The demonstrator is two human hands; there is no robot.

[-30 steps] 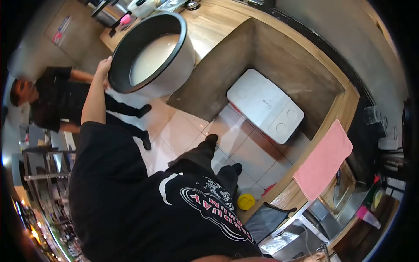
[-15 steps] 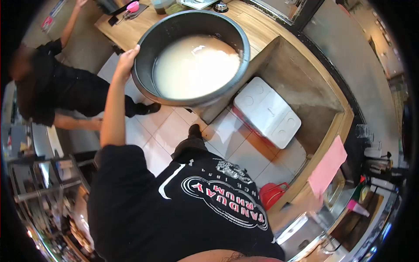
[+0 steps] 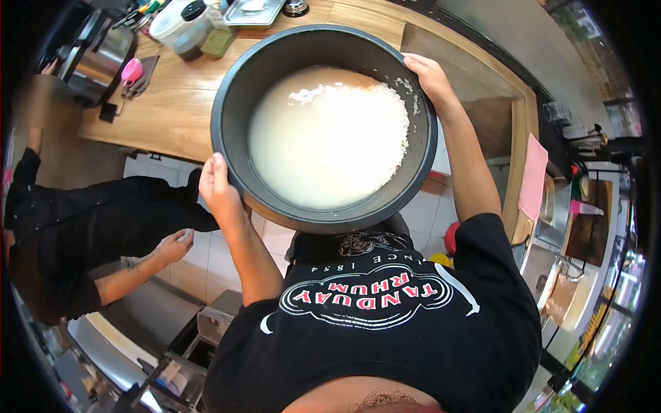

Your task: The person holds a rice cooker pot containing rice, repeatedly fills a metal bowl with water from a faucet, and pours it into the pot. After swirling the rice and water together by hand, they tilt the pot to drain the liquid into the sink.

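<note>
A large round dark pot is held up in front of my chest, its mouth facing me. Cloudy whitish water fills its lower part, and white rice grains show along the right side, with a few stuck to the inner wall. My left hand grips the rim at the lower left, thumb on top. At the upper right of the rim, my right hand is closed on the pot too. The fingers under the rim are partly hidden.
A wooden counter runs behind the pot, bearing a pink cup, plastic tubs, a metal tray and a steel cooker. A co-worker in black stands at left. A pink cloth hangs at right.
My right hand has come from the lower right onto the pot's rim. The view has turned, bringing more of the counter and the steel cooker into sight. My left hand keeps its grip.
</note>
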